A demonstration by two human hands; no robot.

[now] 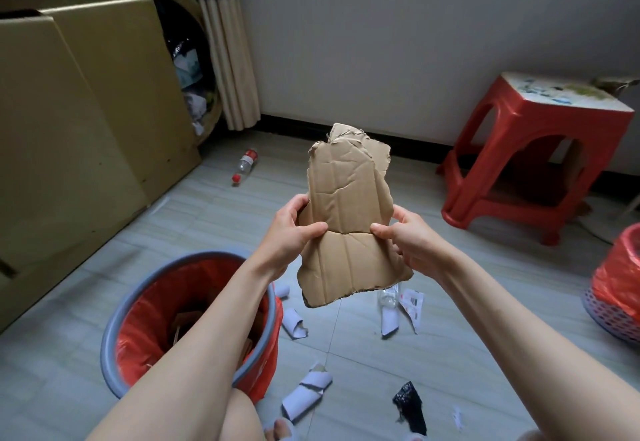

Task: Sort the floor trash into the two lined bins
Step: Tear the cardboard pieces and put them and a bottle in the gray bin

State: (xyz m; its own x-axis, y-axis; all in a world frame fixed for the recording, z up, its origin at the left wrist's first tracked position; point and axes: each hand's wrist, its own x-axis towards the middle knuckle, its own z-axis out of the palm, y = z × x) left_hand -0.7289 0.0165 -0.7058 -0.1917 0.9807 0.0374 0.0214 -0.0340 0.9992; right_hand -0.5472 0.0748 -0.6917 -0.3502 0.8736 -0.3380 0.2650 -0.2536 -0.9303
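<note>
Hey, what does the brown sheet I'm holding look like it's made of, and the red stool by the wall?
The brown sheet, held by the left hand and right hand, looks like matte corrugated cardboard: creases, torn ragged edges, fluting at the bottom edge. The red stool appears to be moulded glossy plastic, judging by its one-piece legs and sheen; its top looks stained.

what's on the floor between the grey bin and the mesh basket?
Head view: white paper scraps, a clear bottle and a receipt lie between grey bin and mesh basket.

Torn, creased brown cardboard held upright above red-lined grey bin.
</note>
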